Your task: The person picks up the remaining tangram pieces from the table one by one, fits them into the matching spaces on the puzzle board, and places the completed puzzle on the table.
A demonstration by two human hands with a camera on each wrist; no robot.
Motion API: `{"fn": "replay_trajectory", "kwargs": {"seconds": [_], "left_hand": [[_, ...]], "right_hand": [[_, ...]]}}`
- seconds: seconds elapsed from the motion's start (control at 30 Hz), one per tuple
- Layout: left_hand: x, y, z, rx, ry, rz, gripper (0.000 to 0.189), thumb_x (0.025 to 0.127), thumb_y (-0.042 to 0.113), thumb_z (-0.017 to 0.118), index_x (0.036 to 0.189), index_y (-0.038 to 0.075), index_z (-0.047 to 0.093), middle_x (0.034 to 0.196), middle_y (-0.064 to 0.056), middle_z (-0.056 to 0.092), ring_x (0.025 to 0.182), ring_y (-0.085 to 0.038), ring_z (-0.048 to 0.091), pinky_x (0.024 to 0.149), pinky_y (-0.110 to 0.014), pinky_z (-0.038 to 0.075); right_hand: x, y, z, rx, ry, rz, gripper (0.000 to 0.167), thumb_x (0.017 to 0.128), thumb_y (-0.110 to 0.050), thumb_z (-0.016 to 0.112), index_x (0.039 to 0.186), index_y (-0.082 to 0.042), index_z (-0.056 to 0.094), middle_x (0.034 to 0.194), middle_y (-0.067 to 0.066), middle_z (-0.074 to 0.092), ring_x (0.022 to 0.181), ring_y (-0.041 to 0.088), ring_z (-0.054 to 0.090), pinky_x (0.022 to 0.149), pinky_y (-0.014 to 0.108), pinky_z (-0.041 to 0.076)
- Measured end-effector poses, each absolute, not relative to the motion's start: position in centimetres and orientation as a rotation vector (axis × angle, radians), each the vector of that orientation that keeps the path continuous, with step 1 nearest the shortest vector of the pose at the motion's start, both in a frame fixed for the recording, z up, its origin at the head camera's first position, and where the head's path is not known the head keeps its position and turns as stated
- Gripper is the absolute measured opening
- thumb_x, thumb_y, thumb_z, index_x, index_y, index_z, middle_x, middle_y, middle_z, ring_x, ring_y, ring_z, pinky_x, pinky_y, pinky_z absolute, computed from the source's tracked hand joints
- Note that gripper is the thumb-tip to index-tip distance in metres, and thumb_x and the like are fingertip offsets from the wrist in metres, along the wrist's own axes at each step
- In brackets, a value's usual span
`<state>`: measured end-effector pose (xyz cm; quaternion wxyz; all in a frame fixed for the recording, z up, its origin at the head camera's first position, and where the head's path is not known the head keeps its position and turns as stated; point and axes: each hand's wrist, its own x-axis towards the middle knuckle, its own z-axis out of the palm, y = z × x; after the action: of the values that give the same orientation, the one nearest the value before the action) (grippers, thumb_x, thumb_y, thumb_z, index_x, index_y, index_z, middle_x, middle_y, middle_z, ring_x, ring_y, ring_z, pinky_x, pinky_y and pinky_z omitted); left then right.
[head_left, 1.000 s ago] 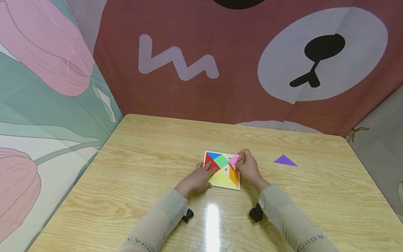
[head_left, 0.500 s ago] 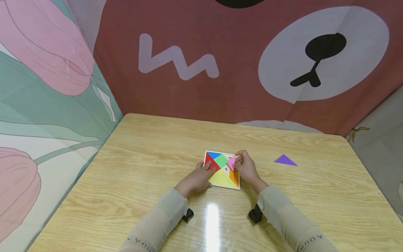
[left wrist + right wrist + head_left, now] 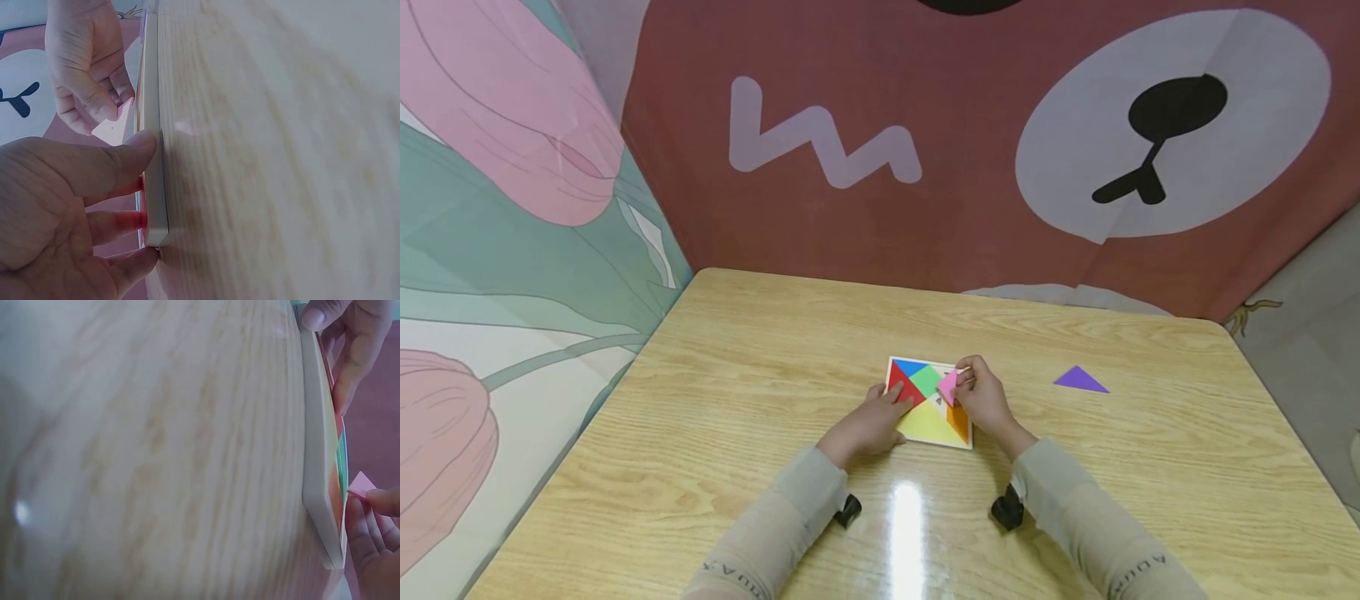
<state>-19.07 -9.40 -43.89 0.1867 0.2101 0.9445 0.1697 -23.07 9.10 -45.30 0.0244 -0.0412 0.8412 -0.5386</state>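
Observation:
A square tangram board (image 3: 152, 81) lies flat on the table, with red (image 3: 901, 381), blue (image 3: 909, 367), green (image 3: 927, 381), yellow (image 3: 927, 423) and orange (image 3: 957, 425) pieces in it. Bare pale spots show beside the orange piece. My left hand (image 3: 872, 423) holds the board at its left side, thumb against the near edge, fingertips on the red piece. Between thumb and fingers, my right hand (image 3: 987, 398) pinches a pink triangle piece (image 3: 948, 387), tilted just above the board's right part. Its far corner is hidden by my fingers.
A purple triangle piece (image 3: 1080, 380) lies on the wooden table (image 3: 760, 350) to the right of the board. Behind the table hangs a brown printed cloth (image 3: 940, 242). Black wrist devices (image 3: 1007, 508) sit under both sleeves.
My right hand has moved slightly left with the pink triangle piece, bringing it further in over the board toward the green piece. The left hand stays in place.

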Motion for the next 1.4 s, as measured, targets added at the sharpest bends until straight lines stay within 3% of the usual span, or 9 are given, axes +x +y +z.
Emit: {"fn": "replay_trajectory", "kwargs": {"seconds": [1.4], "left_hand": [[-19.1,-9.5,-44.0,0.6,2.668,0.479,0.056,0.081,0.021,0.059,0.132,0.012,0.037,0.141,-0.01,0.018,0.125,-0.034,0.012,0.096,-0.04,0.026]], "right_hand": [[-22.9,8.1,-45.6,-0.22,2.705,-1.462,0.031,0.072,0.011,0.055,0.099,-0.002,0.046,0.079,0.01,0.051,0.072,0.022,0.05,0.063,0.028,0.044]]}}
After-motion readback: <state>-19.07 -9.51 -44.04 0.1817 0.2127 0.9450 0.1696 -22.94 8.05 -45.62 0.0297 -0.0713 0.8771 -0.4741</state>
